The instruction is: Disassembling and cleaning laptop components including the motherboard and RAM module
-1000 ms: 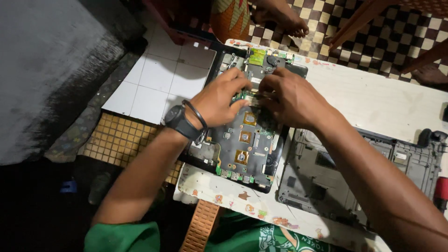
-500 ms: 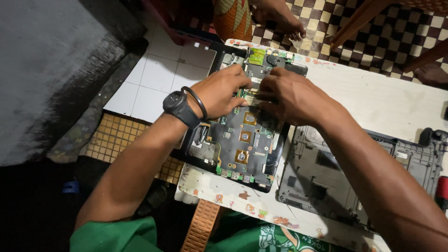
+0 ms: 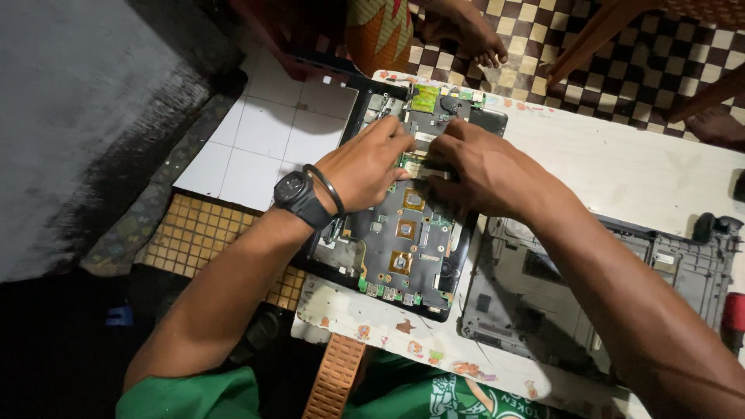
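An opened laptop base with a green circuit board (image 3: pixel 403 248) lies on a white table (image 3: pixel 621 163). My left hand (image 3: pixel 369 167), with a black watch and bangle on the wrist, rests on the board's left side, fingertips pressing near a small part in the upper middle. My right hand (image 3: pixel 485 171) meets it from the right, fingers pinched at the same spot. What the fingertips grip is hidden.
A grey laptop cover (image 3: pixel 590 287) lies to the right of the board. A red-handled tool (image 3: pixel 733 318) sits at the far right edge. Another person's bare foot (image 3: pixel 469 35) rests on the checkered floor beyond the table. White and yellow floor tiles lie to the left.
Both hands stay on the board's upper middle; the view has shifted slightly and my left forearm has swung a little. No part has visibly come free.
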